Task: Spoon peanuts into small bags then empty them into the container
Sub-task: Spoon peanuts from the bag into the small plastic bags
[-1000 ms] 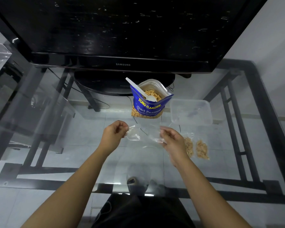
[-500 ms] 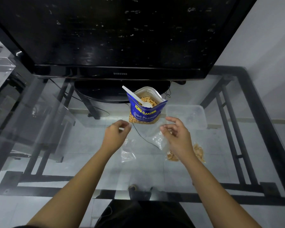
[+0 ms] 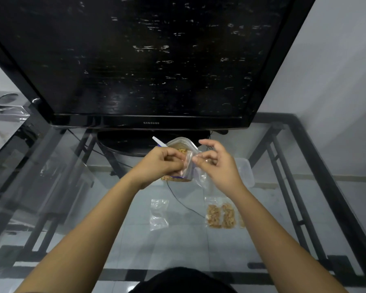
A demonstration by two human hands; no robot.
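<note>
Hands: left hand [image 3: 164, 163] and right hand [image 3: 217, 166] both raised above the glass tabletop [image 3: 82, 208], each pinching the mouth edge of one small clear empty plastic bag [image 3: 189, 168]; right index finger free and lifted.
Step, judged: parting the bag mouth ahead of spooning.
Peanut source: blue foil peanut pouch [image 3: 179, 163] stands just behind the hands, white plastic spoon [image 3: 159, 142] resting in it.
Container: clear rectangular plastic tub [image 3: 244, 172] right of the pouch, partly behind the right wrist.
Filled bags: two small clear bags of peanuts [image 3: 220, 215] flat on the glass, near right; a spare empty clear bag [image 3: 159, 214] to their left.
Risk 1: thin film may stay stuck shut, or slip from the pinch.
Risk 2: hands close to the pouch; a knock could tip it and spill nuts.
Hidden: pouch front and most of its opening covered by hands; tub contents unreadable; possible third filled bag at the right edge unclear.
</note>
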